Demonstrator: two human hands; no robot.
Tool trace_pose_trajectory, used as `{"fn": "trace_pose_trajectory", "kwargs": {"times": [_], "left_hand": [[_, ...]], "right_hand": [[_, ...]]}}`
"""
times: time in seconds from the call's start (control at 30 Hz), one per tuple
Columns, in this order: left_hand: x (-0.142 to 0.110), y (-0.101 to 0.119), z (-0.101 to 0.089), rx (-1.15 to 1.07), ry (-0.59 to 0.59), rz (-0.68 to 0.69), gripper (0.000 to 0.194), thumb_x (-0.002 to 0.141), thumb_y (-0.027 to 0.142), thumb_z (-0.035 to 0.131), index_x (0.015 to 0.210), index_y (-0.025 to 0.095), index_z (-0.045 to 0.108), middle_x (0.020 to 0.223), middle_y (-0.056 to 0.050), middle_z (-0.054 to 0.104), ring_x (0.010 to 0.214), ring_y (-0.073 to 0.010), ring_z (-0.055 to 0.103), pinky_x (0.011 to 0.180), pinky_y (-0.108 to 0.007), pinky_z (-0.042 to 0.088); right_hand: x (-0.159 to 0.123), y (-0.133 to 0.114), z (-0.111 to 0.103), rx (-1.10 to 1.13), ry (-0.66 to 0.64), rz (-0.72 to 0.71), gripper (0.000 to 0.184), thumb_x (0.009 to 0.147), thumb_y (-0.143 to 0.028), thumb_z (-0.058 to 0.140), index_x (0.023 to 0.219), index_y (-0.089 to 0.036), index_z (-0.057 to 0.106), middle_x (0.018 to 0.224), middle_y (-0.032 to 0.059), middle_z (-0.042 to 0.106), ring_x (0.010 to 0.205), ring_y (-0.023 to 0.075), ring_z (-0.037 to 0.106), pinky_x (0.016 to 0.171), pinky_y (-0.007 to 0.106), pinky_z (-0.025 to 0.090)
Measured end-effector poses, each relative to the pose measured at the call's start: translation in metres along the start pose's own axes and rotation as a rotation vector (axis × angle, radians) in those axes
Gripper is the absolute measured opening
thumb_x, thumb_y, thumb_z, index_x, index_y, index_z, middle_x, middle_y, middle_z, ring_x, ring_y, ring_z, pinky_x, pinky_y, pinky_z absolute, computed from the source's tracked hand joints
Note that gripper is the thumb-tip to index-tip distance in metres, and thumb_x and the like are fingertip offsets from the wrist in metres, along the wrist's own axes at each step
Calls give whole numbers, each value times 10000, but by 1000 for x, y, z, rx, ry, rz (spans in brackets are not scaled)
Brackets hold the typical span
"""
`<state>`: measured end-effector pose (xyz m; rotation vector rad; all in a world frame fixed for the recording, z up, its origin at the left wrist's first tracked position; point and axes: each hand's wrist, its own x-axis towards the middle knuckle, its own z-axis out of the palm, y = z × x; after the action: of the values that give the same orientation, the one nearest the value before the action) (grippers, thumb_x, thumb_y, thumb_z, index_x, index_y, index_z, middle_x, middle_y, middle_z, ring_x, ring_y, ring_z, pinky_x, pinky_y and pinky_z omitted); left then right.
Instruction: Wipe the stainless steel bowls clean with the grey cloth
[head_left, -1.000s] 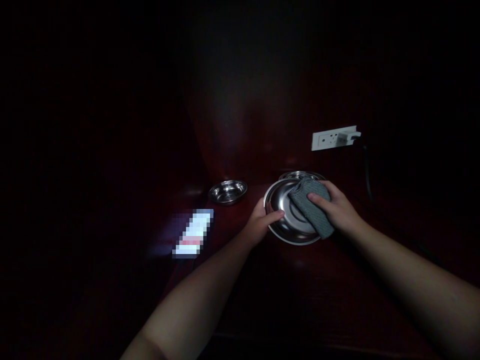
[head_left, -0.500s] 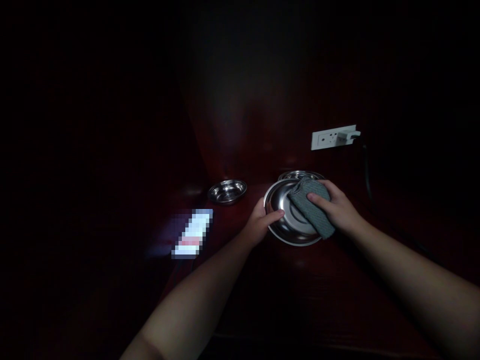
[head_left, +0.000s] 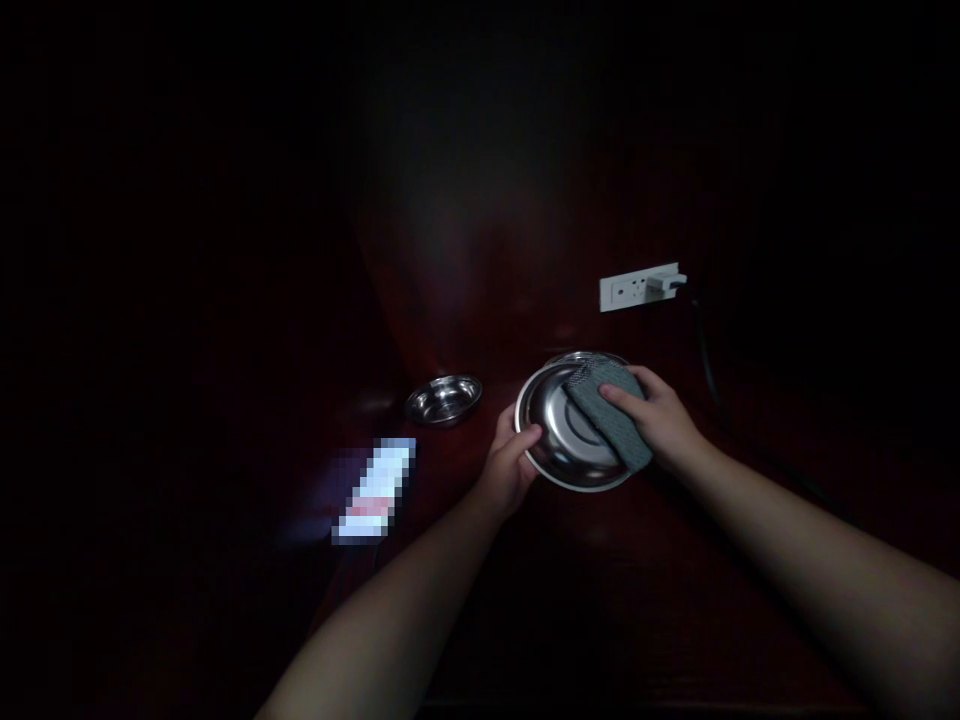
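Note:
My left hand grips the near-left rim of a round steel dish, thumb on its inner edge, holding it tilted toward me. My right hand presses a folded grey cloth against the dish's inner right side, fingers closed over the cloth. Behind the tilted dish, the rim of another steel dish just shows. The scene is very dark.
A smaller steel bowl sits to the left on the dark red wooden surface. A bright blurred rectangular object lies further left. A white wall socket with a plug and dark cable is on the back panel.
The view has shifted slightly, so everything sits a little more left. My left thumb has slid lower along the dish rim; the cloth stays pressed in the dish.

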<state>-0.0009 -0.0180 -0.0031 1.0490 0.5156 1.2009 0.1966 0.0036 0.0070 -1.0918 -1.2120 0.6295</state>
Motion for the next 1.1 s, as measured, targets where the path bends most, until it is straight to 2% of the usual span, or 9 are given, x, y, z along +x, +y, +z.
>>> {"fn": "trace_pose_trajectory", "kwargs": {"times": [0.07, 0.17, 0.3, 0.63, 0.87, 1.1], "left_hand": [[-2, 0, 1, 9, -25, -7, 591, 671, 315, 669, 1202, 229, 424, 1199, -80, 532, 1049, -247, 544, 844, -397, 445], [-1, -2, -1, 124, -56, 15, 690, 587, 262, 746, 1195, 222, 421, 1176, -79, 549, 1077, -258, 524, 855, -390, 436], [3, -3, -4, 162, -56, 46, 650, 612, 254, 738, 1180, 200, 426, 1153, -85, 562, 1071, -250, 528, 877, -392, 420], [5, 2, -3, 152, -46, 77, 643, 603, 251, 743, 1169, 183, 446, 1104, -88, 588, 1052, -258, 541, 901, -420, 402], [6, 1, -1, 145, -11, 45, 688, 573, 248, 759, 1181, 192, 443, 1136, -96, 579, 1077, -288, 526, 895, -444, 402], [6, 1, -2, 171, -3, 37, 649, 590, 244, 748, 1165, 193, 450, 1135, -89, 579, 1089, -285, 519, 912, -443, 391]], "right_hand": [[0, 1, 2, 40, 18, 12, 453, 604, -495, 701, 941, -214, 587, 865, 42, 642, 782, 233, 615, 721, 402, 506], [-1, 0, 3, 53, 9, 25, 424, 610, -490, 699, 913, -216, 587, 855, 38, 645, 771, 231, 616, 703, 389, 507], [-3, -3, 3, 16, -19, 67, 406, 626, -493, 690, 909, -228, 572, 869, 39, 640, 785, 236, 612, 709, 388, 502], [-6, -7, 3, -47, -53, 56, 440, 642, -515, 674, 951, -226, 554, 897, 54, 639, 823, 254, 613, 748, 414, 493], [-5, -9, 2, -64, -50, 68, 451, 636, -506, 677, 957, -212, 557, 921, 66, 641, 842, 255, 614, 752, 401, 494], [-6, -9, 2, -83, -57, 48, 448, 642, -510, 668, 960, -214, 557, 918, 62, 641, 832, 249, 613, 741, 398, 491]]}}
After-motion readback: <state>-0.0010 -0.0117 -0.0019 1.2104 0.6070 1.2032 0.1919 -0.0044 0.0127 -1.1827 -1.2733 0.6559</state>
